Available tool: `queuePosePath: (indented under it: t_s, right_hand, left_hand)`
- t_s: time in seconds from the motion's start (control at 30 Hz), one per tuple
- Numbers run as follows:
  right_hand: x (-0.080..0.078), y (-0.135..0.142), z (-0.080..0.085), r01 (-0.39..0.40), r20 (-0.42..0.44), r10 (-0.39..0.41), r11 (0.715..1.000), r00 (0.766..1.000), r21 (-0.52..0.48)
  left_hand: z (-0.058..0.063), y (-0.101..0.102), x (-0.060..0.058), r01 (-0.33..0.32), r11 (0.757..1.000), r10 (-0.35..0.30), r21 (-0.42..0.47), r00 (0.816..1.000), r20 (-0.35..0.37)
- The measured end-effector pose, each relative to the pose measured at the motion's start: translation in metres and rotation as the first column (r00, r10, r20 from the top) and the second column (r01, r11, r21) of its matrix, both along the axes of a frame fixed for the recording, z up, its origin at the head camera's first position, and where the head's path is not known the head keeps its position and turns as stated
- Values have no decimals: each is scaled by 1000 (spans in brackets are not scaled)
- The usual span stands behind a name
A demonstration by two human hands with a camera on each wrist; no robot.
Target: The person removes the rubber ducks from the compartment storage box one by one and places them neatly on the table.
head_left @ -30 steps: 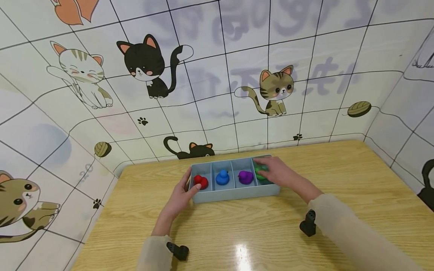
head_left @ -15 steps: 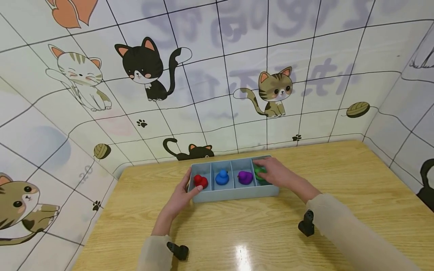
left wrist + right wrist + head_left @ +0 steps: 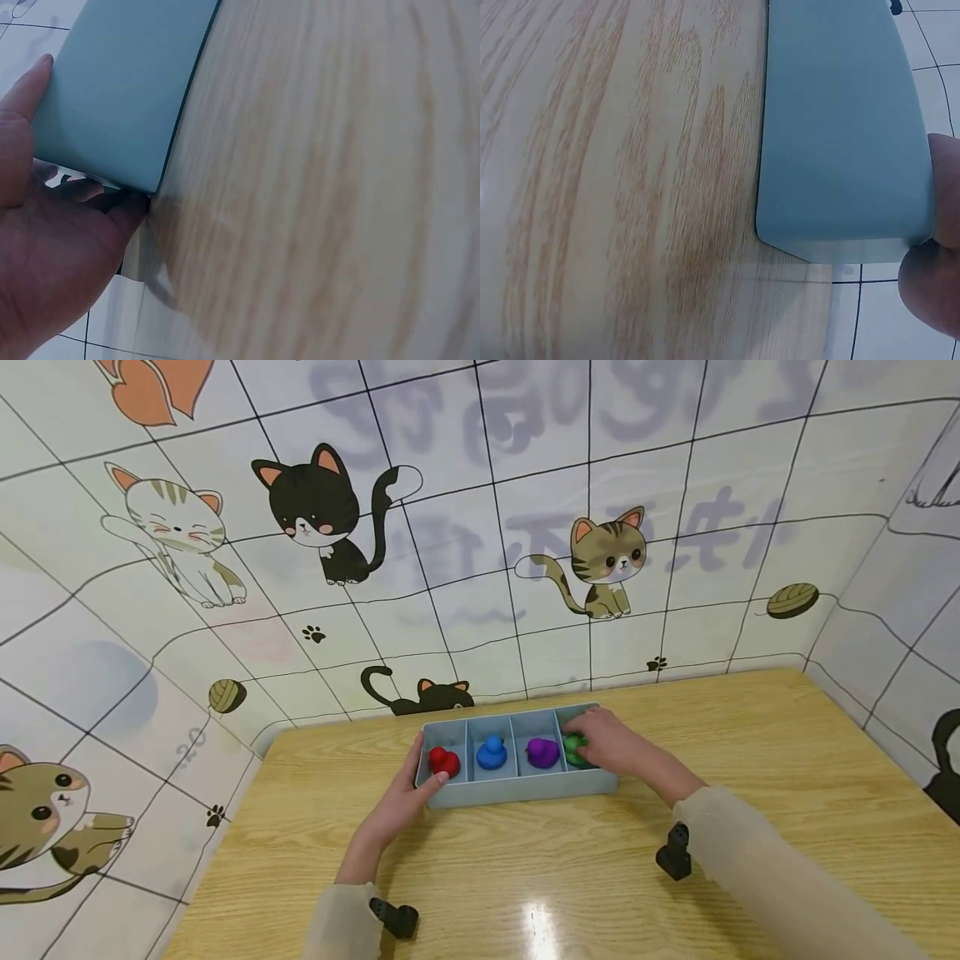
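A grey-blue four-part box (image 3: 517, 790) sits on the wooden table. My left hand (image 3: 396, 802) grips its left end, thumb over the front rim and fingers along the end wall. In the left wrist view, the fingers (image 3: 79, 191) lie against that end. Inside, each in its own compartment, are a red toy duck (image 3: 444, 762), a blue toy duck (image 3: 492, 753) and a purple toy duck (image 3: 542, 752). My right hand (image 3: 617, 745) reaches into the rightmost compartment, its fingers curled round a green toy duck (image 3: 575, 750), which they partly hide.
The wooden table (image 3: 517, 868) extends in front of the box and to both sides. Behind it stands a white wall (image 3: 465, 560) with a grid and cartoon cats. Black wrist cameras sit on both sleeves, the right one (image 3: 673, 853) low over the table.
My right fingers have drawn in a little at the green toy duck, and more of it shows. My left hand and the box have hardly moved.
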State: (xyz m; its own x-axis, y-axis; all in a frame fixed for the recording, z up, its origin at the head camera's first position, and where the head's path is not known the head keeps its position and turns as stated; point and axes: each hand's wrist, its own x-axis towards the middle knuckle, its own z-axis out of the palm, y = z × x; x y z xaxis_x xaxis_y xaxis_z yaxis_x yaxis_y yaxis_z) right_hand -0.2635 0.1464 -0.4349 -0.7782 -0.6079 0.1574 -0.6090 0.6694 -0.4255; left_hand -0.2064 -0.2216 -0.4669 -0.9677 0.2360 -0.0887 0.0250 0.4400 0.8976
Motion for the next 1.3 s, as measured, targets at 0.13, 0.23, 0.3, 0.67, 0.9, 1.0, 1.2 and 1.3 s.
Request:
queuePosePath:
  t_s: [0.13,0.23,0.3,0.67,0.9,1.0,1.2,1.3]
  right_hand:
    - [1,1,0,-38,-37,37,999,999,-31]
    - [1,1,0,-48,-40,46,998,998,-39]
    - [1,2,-1,-44,-30,43,998,999,-43]
    - [4,8,-3,38,62,-31,992,998,-122]
    - [2,10,-6,49,80,-36,984,996,-174]
    - [3,10,-6,49,83,-34,981,996,-186]
    - [7,13,-3,41,91,-20,973,996,-226]
    - [9,15,-2,55,107,-29,966,994,-251]
  left_hand:
    - [0,0,0,-11,1000,11,-8,1000,-4]
    - [0,0,1,-9,1000,9,-13,1000,3]
    - [1,1,1,-3,1000,4,-11,1000,12]
    - [5,2,1,31,1000,-31,-2,999,41]
    - [4,1,0,41,999,-41,-8,998,45]
    - [5,0,-1,38,999,-37,-10,998,51]
    - [5,1,0,39,999,-39,-2,997,61]
    - [6,2,2,38,999,-38,-4,997,65]
